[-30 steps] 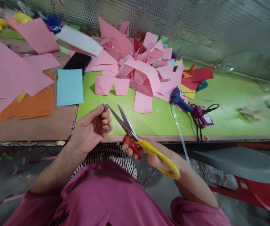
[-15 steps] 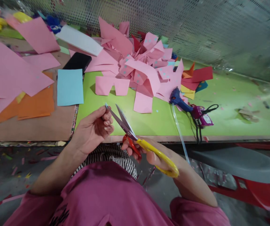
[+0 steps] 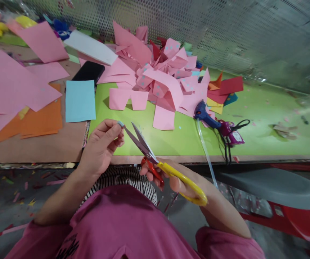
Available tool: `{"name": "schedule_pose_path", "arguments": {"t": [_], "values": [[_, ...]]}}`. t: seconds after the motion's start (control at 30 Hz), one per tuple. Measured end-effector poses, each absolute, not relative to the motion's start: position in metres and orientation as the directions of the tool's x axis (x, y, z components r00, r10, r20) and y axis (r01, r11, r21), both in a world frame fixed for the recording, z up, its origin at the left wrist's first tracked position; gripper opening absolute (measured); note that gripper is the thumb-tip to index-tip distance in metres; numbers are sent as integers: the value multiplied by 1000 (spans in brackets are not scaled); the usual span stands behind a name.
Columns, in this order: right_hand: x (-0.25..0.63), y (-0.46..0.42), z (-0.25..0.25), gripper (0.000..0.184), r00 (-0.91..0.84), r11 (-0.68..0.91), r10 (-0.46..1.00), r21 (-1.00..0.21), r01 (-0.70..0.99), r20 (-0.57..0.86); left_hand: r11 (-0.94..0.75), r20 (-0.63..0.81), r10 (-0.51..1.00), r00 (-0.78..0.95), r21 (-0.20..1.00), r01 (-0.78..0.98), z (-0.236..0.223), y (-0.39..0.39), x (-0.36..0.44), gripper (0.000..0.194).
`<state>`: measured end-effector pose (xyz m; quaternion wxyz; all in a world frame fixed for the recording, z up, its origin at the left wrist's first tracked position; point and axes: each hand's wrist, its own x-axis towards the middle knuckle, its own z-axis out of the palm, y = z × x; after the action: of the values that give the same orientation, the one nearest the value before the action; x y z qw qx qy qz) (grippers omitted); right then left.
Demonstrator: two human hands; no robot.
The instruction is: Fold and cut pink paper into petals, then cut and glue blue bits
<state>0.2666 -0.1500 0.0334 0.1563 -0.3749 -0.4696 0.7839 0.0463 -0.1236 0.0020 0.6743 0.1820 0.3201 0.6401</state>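
Between thumb and forefinger, my left hand (image 3: 99,145) pinches a tiny piece of light blue paper (image 3: 120,123). My right hand (image 3: 168,176) grips scissors (image 3: 149,155) with one yellow and one red handle. Their blades are parted and point up and left, one tip close beside the blue piece; whether it touches is too small to tell. Beyond the blades, a pink paper cutout (image 3: 127,98) with a notch stands on the green tabletop (image 3: 133,144). A light blue sheet (image 3: 80,100) lies to the left of it.
A heap of pink paper pieces (image 3: 165,72), some with blue dots, fills the back middle. A blue glue gun (image 3: 207,115) rests at right, its clear glue stick (image 3: 206,154) hanging over the edge. A black phone (image 3: 89,72) and orange sheets (image 3: 40,117) lie at left.
My left hand has turned so its back shows more, and shifted slightly left. The blue piece has moved a little down and left. The scissors stay parted, nearly in place.
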Motion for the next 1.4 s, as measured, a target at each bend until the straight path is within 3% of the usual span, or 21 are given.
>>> {"name": "schedule_pose_path", "arguments": {"t": [0.13,0.33,0.5,0.67,0.8,0.93,1.13,1.2,1.3,1.4], "values": [[263,-148,42,78,-684,-468,574,-866,178,-450,-1,-93,989,-111,765,-644,2,-126,47,26],[266,-146,27,53,-682,-340,594,-901,269,-427,-105,22,989,-148,807,-582,-2,-125,44,19],[271,-148,20,52,-702,-221,626,-941,258,-339,-93,24,991,-133,830,-550,-7,-130,44,17],[273,-152,23,65,-648,-233,686,-944,233,-330,-74,11,992,-122,846,-528,-7,-133,45,17],[274,-153,33,85,-697,-188,635,-941,281,-335,-77,-10,988,-152,828,-555,-4,-131,45,21],[274,-156,36,86,-724,-123,616,-945,302,-311,-40,-52,989,-137,802,-596,1,-133,45,23],[268,-154,33,82,-523,113,827,-850,514,-207,-1,-103,985,-138,797,-603,5,-135,47,19],[261,-152,33,75,-440,112,882,-834,541,-167,-6,-97,984,-152,826,-564,3,-137,48,15],[248,-147,33,63,-336,48,936,-907,417,-106,26,-107,985,-136,869,-494,1,-143,50,11],[239,-141,36,60,-313,79,949,-949,304,-21,61,-128,988,-92,849,-525,0,-146,51,11]]}}
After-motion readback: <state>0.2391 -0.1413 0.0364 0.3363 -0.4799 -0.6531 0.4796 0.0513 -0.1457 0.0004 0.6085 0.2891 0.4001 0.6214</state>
